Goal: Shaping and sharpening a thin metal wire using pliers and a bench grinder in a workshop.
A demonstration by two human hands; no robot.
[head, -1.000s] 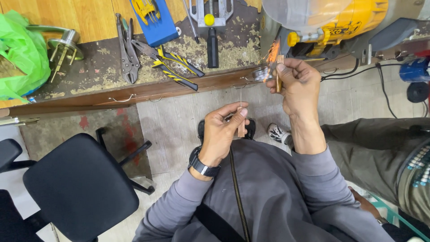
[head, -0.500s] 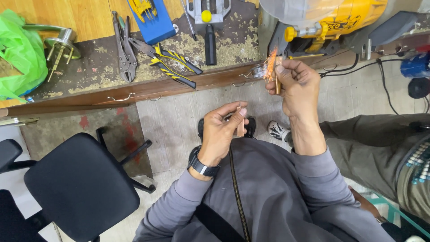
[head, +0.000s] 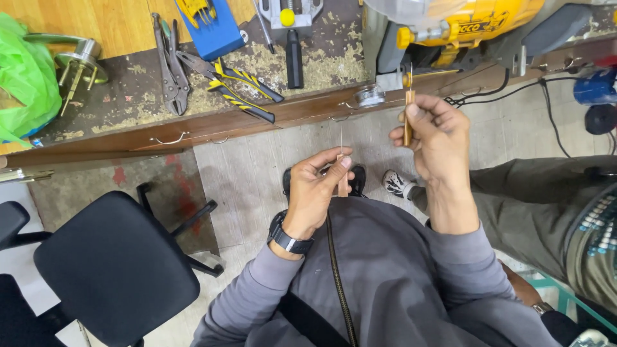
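My left hand (head: 316, 187), with a black watch on its wrist, pinches a small wooden-handled pick (head: 342, 172) whose thin metal needle points up. Higher and to the right, my right hand (head: 436, 132) holds a second wooden-handled pick (head: 408, 114) upright, close to the front edge of the workbench (head: 193, 128). The two hands are apart, above my lap and grey jacket.
On the bench lie pliers (head: 170, 67), yellow-and-black cutters (head: 247, 90), a blue block (head: 215, 29), a black-handled tool (head: 294, 54), a metal door handle (head: 74, 61), a green bag (head: 22, 77) and a yellow power tool (head: 469, 22). A black chair (head: 112, 263) stands left. Another person's leg (head: 546, 199) is right.
My right hand has dropped slightly from the bench edge and turned its pick upright. My left hand has stayed in place with its pick.
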